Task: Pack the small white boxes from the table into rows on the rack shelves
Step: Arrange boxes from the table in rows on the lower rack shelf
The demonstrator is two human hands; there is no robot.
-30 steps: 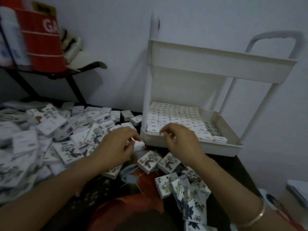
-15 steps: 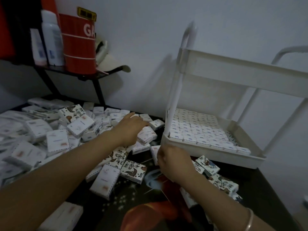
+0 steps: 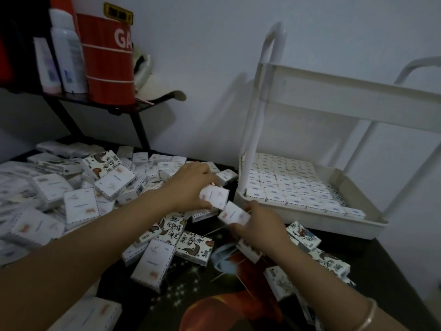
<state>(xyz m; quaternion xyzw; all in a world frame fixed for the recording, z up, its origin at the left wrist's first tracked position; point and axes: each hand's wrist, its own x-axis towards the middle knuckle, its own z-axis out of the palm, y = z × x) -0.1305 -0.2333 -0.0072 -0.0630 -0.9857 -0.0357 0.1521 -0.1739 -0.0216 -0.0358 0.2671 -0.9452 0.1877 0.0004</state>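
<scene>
Left hand [image 3: 191, 185] grips a white box [image 3: 216, 195], right hand [image 3: 261, 226] pinches a second box [image 3: 232, 214]; loose boxes [image 3: 155, 261] crowd beneath, rack post [image 3: 250, 168] just beyond.

One small white box [image 3: 214, 195] is gripped in the left hand [image 3: 191, 185], and a second box [image 3: 232, 213] is pinched by the right hand [image 3: 260, 225], right beside the rack's bottom shelf [image 3: 310, 222]. That shelf is already lined with rows of boxes [image 3: 286, 180]. Loads more are heaped in a loose pile [image 3: 78, 194] on the dark table [image 3: 391, 266].

A dim room at home: a black wall shelf [image 3: 119, 108] holds toiletry bottles [image 3: 68, 58] and a red tin [image 3: 107, 65]; small white boxes [image 3: 81, 206] heap on a patterned tablecloth [image 3: 214, 297] beside a plastic rack [image 3: 334, 102].
</scene>
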